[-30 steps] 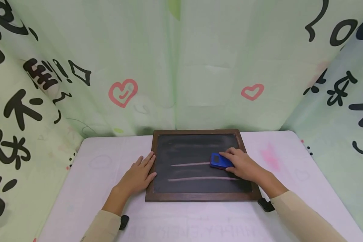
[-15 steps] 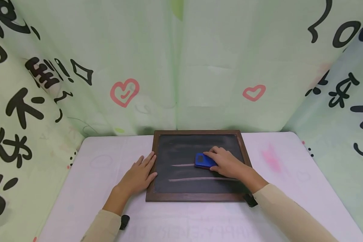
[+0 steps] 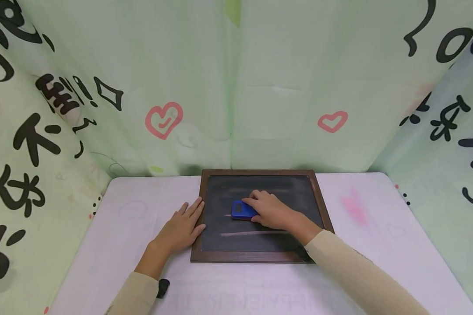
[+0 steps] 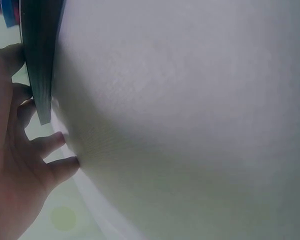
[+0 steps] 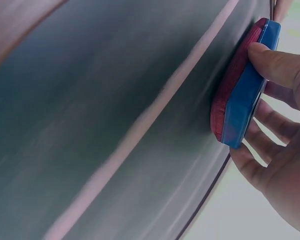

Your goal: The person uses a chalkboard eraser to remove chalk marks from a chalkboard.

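Note:
A dark chalkboard (image 3: pixel 260 243) in a brown wooden frame lies flat on the pale table (image 3: pixel 118 227). My right hand (image 3: pixel 270 210) grips a blue eraser (image 3: pixel 241 210) with a red felt underside (image 5: pixel 230 95) and presses it on the board's middle left. One pale chalk line (image 3: pixel 252 233) runs across the board below the eraser; only a short stub of a second line shows at the eraser's left. My left hand (image 3: pixel 181 225) lies flat with straight fingers on the table, touching the frame's left edge (image 4: pixel 40 75).
Light green printed curtains (image 3: pixel 228 87) with black characters and pink hearts close in the back and both sides. A faint pink smudge (image 3: pixel 352 205) marks the table right of the board. Small black wrist devices (image 3: pixel 162 287) sit at my sleeves.
My right hand has slid the eraser leftward along the upper chalk line, wiping most of it away. The left hand has stayed put.

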The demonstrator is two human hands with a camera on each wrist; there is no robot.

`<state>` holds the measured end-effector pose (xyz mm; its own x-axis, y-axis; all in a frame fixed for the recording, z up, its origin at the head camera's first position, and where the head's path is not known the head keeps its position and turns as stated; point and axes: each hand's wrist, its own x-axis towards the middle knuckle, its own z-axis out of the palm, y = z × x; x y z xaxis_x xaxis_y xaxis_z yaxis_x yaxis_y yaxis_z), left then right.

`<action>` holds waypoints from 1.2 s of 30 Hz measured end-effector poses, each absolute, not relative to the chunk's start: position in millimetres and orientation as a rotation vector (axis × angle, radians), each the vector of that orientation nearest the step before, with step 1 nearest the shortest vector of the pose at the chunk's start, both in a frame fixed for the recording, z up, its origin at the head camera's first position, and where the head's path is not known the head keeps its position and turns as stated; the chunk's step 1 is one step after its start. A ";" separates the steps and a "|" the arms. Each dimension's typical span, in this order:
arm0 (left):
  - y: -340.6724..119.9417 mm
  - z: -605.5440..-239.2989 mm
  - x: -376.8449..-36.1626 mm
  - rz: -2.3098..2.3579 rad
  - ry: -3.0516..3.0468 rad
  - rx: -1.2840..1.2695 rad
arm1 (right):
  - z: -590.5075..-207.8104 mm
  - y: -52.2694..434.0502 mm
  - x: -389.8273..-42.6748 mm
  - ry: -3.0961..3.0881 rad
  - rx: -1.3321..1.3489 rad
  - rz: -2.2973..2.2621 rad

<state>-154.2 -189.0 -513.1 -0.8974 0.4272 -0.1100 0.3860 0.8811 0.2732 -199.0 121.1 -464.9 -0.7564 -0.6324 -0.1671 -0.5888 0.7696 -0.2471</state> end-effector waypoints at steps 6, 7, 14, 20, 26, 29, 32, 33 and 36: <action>-188.5 -512.8 -154.2 0.356 2.881 0.623 | -464.6 90.0 -199.8 2.699 -1.029 -0.207; -188.3 -512.0 -154.0 0.360 2.882 0.625 | -465.2 85.4 -199.7 2.701 -1.041 -0.194; -187.5 -508.3 -153.1 0.365 2.868 0.610 | -469.3 56.8 -195.2 2.743 -1.111 -0.083; -187.1 -508.4 -153.9 0.356 2.862 0.620 | -470.0 40.9 -189.6 2.778 -1.105 0.014; -188.6 -511.1 -154.9 0.357 2.864 0.614 | -468.4 36.6 -187.8 2.790 -1.062 0.028; -188.6 -511.6 -155.2 0.367 2.866 0.621 | -469.7 37.9 -187.9 2.796 -1.057 0.038; -188.4 -511.2 -154.9 0.371 2.865 0.620 | -471.4 40.3 -188.3 2.799 -1.054 0.039; -188.5 -511.0 -154.8 0.370 2.865 0.619 | -471.8 41.5 -188.5 2.801 -1.056 0.037; -188.3 -510.4 -154.4 0.372 2.862 0.615 | -471.9 47.6 -189.5 2.806 -1.058 0.027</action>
